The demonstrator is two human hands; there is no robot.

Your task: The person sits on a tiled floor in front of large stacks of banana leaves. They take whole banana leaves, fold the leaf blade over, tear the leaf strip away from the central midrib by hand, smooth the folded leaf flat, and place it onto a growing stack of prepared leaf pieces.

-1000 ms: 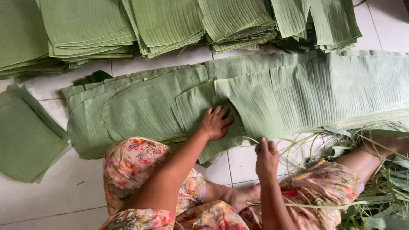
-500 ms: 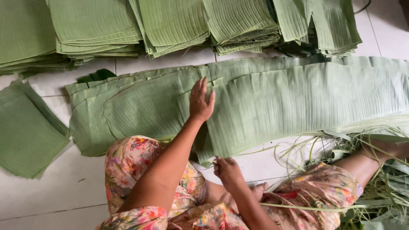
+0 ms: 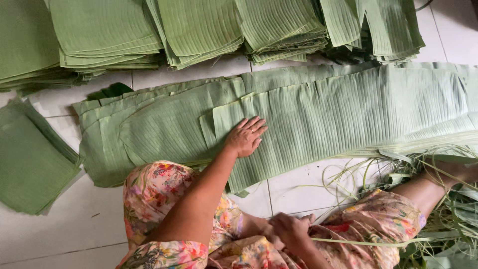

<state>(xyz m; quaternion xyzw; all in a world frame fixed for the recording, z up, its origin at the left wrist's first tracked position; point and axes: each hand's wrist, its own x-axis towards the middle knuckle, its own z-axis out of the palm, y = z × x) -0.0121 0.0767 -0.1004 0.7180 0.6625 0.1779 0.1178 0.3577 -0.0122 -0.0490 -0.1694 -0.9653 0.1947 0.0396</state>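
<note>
A long pile of green banana leaf sheets [image 3: 348, 109] lies across the white tiled floor in front of me. My left hand [image 3: 246, 136] rests flat, fingers spread, on the left end of the top leaf sheet. My right hand [image 3: 291, 230] is down at my lap, closed on a thin pale green leaf strip [image 3: 368, 241] that runs off to the right. My knees in floral cloth [image 3: 164, 194] frame the bottom of the view.
Several stacks of cut leaf pieces [image 3: 199, 30] line the far side. A smaller stack [image 3: 30, 159] sits at the left. Loose leaf ribs and trimmings [image 3: 443, 199] are heaped at the right by my leg.
My left hand slid up and then settled flat on the top leaf. My right hand dropped from the leaf edge to my lap and took hold of a strip.
</note>
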